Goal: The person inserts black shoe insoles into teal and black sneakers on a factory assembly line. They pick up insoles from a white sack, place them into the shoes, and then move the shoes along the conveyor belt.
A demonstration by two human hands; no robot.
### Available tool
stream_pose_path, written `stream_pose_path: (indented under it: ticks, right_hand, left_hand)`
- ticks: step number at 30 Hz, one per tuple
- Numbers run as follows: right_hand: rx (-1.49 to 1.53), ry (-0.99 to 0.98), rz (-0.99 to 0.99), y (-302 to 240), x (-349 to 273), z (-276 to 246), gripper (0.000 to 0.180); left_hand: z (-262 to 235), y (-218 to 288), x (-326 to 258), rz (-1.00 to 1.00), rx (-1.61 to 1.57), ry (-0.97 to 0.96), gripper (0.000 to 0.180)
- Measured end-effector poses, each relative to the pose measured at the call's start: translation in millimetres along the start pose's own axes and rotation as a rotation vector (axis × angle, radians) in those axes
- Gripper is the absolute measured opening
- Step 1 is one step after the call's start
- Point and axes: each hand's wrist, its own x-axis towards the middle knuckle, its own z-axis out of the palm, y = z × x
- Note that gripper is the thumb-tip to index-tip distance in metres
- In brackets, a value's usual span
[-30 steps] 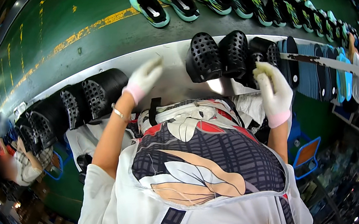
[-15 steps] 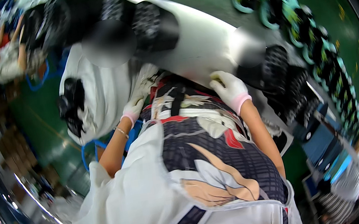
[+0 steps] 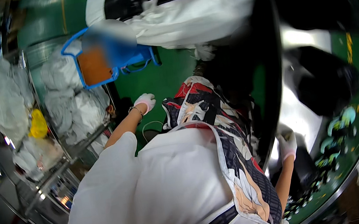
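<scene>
Left hand (image 3: 145, 102) gloved, reaches toward white bags (image 3: 74, 104) on metal rack (image 3: 57, 162); grip loosely curled, empty. Bags look soft, light, slippery; pinch gathered fold. Right hand (image 3: 287, 143) at tabletop (image 3: 298, 117) edge, grip unclear.

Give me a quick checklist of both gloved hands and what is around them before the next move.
1. Left hand free of load: ok, white glove, nothing visibly held, over the green floor.
2. Right hand free of load: cannot tell, gloved, low at the shiny table edge, blurred.
3. Wire rack beside the left hand: ok, close by, white bags piled on it.
4. Blue chair clear of the left hand: ok, farther off.
5. Turquoise-and-black shoes within the right hand's reach: cannot tell, near but blurred.
</scene>
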Motion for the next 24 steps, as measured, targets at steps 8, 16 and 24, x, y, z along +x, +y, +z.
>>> stream_pose_path:
  ticks: [8,16,24]
  right_hand:
    - [-0.182,-0.026,0.187,65,42,-58,0.034]
    - [-0.14,-0.151,0.409,114,89,-100,0.032]
    - [-0.268,-0.285,0.594,57,96,-106,0.022]
  left_hand:
    - [6,0,125,-0.234,0.106,0.514,0.051]
    - [21,-90,246,-0.649,-2.386,0.637,0.049]
    - [20,-86,253,-0.337,-2.62,0.653,0.071]
